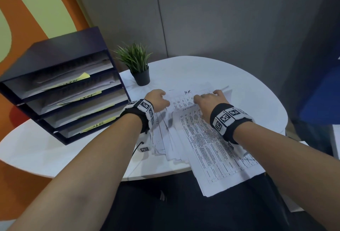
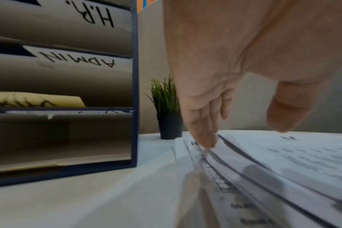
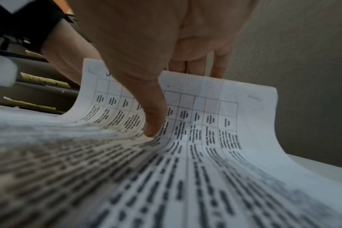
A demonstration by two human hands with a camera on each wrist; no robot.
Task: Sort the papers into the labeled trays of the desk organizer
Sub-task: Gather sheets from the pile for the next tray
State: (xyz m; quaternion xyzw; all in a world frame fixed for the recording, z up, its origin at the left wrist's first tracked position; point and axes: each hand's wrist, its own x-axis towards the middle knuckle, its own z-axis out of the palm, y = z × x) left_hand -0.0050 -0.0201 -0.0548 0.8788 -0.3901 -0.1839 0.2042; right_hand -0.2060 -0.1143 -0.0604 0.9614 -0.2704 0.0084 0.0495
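The papers lie fanned on the table before me, overhanging its near edge. My right hand pinches the top sheet, thumb on its face, fingers behind, curling its far end up. My left hand rests relaxed, fingertips on the pile's left edge. The organizer stands far left, plant beside it.

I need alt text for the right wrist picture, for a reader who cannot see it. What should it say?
Close view from the wrist: the right hand lifts the far edge of a printed table sheet, thumb on its face and fingers behind, so the sheet curls upward. Blurred printed papers fill the foreground, and the desk organizer with yellow labels shows at left.
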